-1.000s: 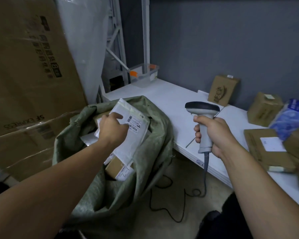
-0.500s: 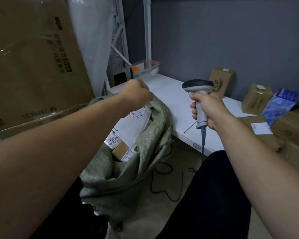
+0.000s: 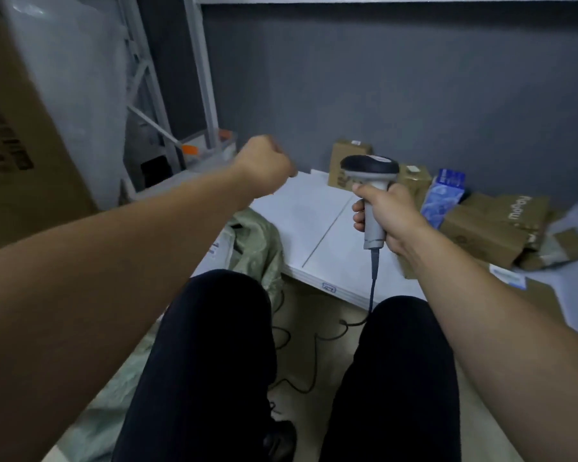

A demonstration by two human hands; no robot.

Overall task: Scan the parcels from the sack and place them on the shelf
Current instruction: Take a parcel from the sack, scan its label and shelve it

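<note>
Lifted clear of the sack since a second earlier, the person's left hand [image 3: 262, 168] hung over the near-left end of the white shelf [image 3: 314, 211], its fingers curled into a fist with nothing seen in them. The view had tipped down too, bringing two black-trousered legs [image 3: 214, 345] into the foreground.

Head view: the right hand [image 3: 389, 216] gripped the grey handle of a barcode scanner [image 3: 371, 168], fingers wrapped tight around it and the dark head upright above the shelf. Its cable [image 3: 373, 285] dropped past the shelf edge to the floor. The green sack [image 3: 257, 248] slumped on the floor against the shelf's front edge, largely hidden by the left forearm and leg, with a corner of a white parcel [image 3: 219, 248] showing at its mouth. Cardboard parcels [image 3: 349, 161] and a blue packet [image 3: 446, 195] lined the grey wall on the shelf, more boxes [image 3: 488, 228] piled to the right. A large carton [image 3: 20, 128] stood at far left.
</note>
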